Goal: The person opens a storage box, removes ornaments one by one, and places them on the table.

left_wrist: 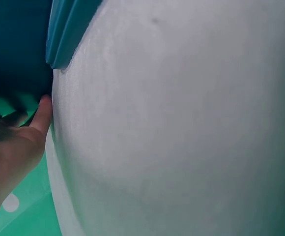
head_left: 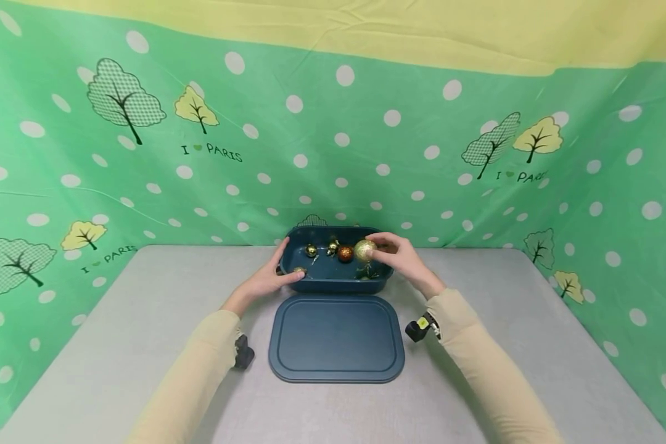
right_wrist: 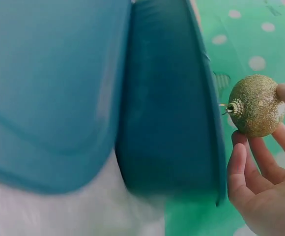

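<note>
Gold glitter ball (head_left: 364,249) is held between the fingertips of the right hand (head_left: 401,259), just above the right part of the dark blue box (head_left: 333,280). In the right wrist view the ball (right_wrist: 256,105) sits between the thumb above and the curled fingers (right_wrist: 241,167) below, with its small metal cap pointing to the box wall (right_wrist: 167,108).

The left hand (head_left: 269,280) rests on the left near corner of the box, its fingers rather straight along the rim and the thumb on the near wall. The left wrist view shows only the thumb (left_wrist: 42,115) against the box side (left_wrist: 14,54); how the other fingers lie I cannot tell from there.

Inside the box lie an orange ball (head_left: 345,253) just left of the gold one, and some small gold ornaments (head_left: 311,250) farther left. The flat blue lid (head_left: 336,338) lies on the grey table (head_left: 505,296), just near of the box, between the two forearms. Behind the table hangs a green cloth (head_left: 366,154) with white dots and trees.
</note>
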Available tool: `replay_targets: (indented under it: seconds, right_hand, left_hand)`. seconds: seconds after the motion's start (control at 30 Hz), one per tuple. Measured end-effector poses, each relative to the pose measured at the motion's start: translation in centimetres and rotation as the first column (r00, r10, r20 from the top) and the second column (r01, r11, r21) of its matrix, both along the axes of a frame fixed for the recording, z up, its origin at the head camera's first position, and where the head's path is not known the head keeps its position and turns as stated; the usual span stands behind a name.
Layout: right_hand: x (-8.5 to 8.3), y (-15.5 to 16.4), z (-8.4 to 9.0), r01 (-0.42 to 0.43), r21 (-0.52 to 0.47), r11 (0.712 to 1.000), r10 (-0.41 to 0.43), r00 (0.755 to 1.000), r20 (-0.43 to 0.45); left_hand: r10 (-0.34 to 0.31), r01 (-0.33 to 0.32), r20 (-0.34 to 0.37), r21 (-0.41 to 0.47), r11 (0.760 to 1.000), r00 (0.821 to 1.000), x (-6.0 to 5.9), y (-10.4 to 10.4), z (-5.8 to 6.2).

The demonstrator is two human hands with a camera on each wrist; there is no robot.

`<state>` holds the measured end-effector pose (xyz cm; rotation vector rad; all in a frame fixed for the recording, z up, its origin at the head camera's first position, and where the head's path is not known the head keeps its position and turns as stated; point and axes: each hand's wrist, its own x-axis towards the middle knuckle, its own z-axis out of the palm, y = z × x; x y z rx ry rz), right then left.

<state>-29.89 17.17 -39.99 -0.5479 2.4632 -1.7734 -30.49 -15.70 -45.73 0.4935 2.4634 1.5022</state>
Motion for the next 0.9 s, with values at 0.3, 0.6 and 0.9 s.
replay_targets:
  seconds: [0.3,0.6,0.9]
  right_hand:
    - [0.1,3.1,-0.1,0.052,0.011,0.999,-0.052,0.998,0.034]
    - [0.9,5.6,-0.8,0.086,0.047,0.995,-0.087,0.996,0.023]
    - [1.2,7.3,-1.2,0.100,0.073,0.992,-0.101,0.995,0.016]
  left_hand:
    - [0.016,-0.016,0.016,-0.017,1.000,1.000,0.0,-0.1,-0.2]
    - [0.003,-0.003,-0.009,0.003,1.000,1.000,0.0,0.0,-0.1]
    - [-0.009,0.009,-0.004,0.021,1.000,1.000,0.6,0.2,1.0]
